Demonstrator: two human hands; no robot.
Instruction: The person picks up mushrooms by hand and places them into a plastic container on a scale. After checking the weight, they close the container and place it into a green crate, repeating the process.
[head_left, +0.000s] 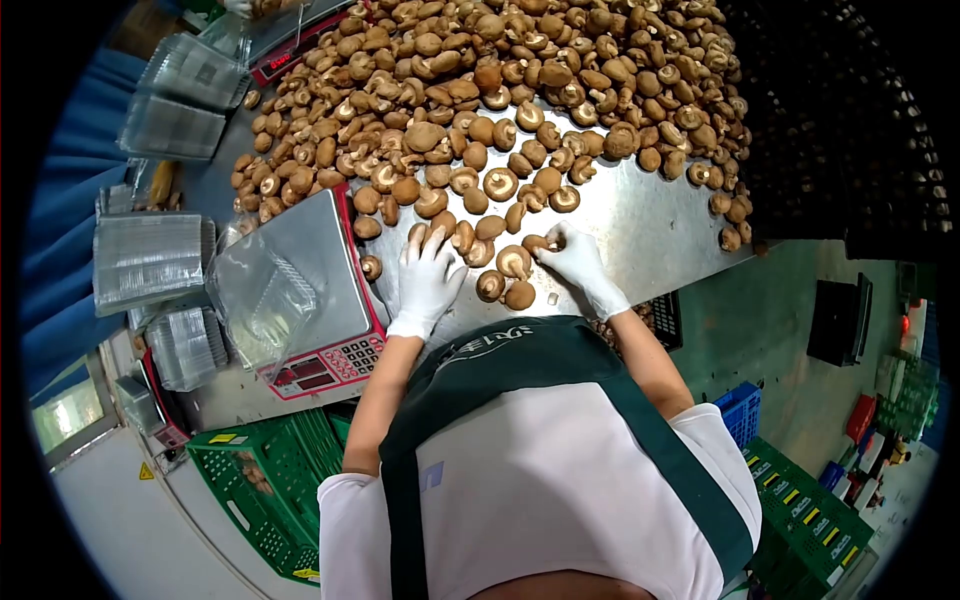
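Observation:
Shiitake mushrooms (500, 183) lie loose on a metal table, with a large heap behind them. My left hand (428, 285), in a white glove, has its fingers stretched forward, the tips against mushrooms at the near edge of the spread. Also gloved, my right hand (578, 262) pinches a small brown mushroom (534, 243) between thumb and finger. Between my hands lie several more mushrooms, one with its pale gills up (514, 262). To the left of my left hand is a red-framed scale (335, 265), with a clear plastic container (270, 295) on its plate.
Stacks of clear plastic trays (150, 262) stand along the table's left side. Another scale (285, 55) is at the far left. Green crates (262, 490) sit below the table at left, and others (810, 520) at right. Dark perforated crates (850, 130) rise at the right.

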